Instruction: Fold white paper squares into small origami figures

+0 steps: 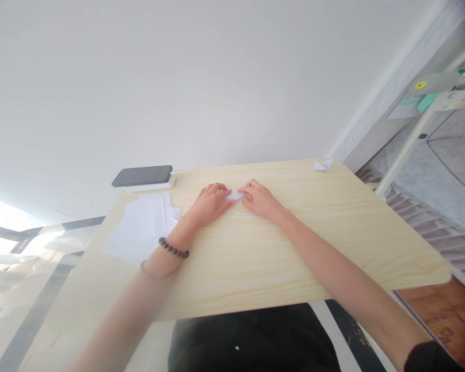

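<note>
A small piece of white folded paper (235,195) lies on the light wooden table (279,258), near its far edge. My left hand (211,204) presses on the paper's left side with bent fingers. My right hand (260,199) pinches and presses its right side. Most of the paper is hidden under my fingers. A dark bead bracelet (173,249) sits on my left wrist.
A stack of white paper sheets (141,230) lies at the table's left. A dark phone (142,175) rests on a white power bank (151,185) at the far left corner. A small folded paper piece (323,164) sits at the far right corner. A lamp arm (411,144) stands to the right.
</note>
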`<state>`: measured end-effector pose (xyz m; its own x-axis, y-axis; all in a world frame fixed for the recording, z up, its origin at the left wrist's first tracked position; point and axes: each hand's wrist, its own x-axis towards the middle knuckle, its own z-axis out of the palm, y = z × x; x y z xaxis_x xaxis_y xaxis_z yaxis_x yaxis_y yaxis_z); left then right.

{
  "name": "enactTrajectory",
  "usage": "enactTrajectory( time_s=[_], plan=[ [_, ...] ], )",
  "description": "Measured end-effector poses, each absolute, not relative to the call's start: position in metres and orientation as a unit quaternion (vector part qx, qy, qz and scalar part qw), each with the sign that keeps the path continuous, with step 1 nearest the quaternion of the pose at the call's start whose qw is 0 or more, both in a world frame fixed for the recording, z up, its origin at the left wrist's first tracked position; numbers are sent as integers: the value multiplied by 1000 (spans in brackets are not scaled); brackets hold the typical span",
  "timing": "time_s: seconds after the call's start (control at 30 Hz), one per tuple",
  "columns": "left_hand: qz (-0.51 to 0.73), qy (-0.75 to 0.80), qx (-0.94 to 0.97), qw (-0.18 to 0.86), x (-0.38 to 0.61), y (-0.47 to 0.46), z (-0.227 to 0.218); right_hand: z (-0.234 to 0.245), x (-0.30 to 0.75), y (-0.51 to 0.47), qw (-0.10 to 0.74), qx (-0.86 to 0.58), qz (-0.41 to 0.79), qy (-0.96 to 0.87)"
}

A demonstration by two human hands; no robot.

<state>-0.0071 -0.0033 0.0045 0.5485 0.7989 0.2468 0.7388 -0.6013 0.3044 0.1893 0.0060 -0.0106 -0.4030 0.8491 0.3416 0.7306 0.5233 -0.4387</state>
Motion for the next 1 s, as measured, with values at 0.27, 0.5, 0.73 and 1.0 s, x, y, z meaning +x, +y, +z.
enactTrajectory(
  time_s=[0.27, 0.5, 0.73, 1.0],
  plan=[
    [191, 446, 871, 83, -7, -2, 3, -13, 185, 6, 290, -446, 114, -839],
    [194, 450, 868, 84, -9, 3, 3, -13, 185, 8, 306, -447, 148, -827],
    [246, 483, 835, 94, -8, 5, -1, -14, 188, 12, 382, -468, 189, -774],
    [286, 493, 802, 181, -6, 4, -1, -13, 189, 12, 448, -416, 272, -743]
  ],
)
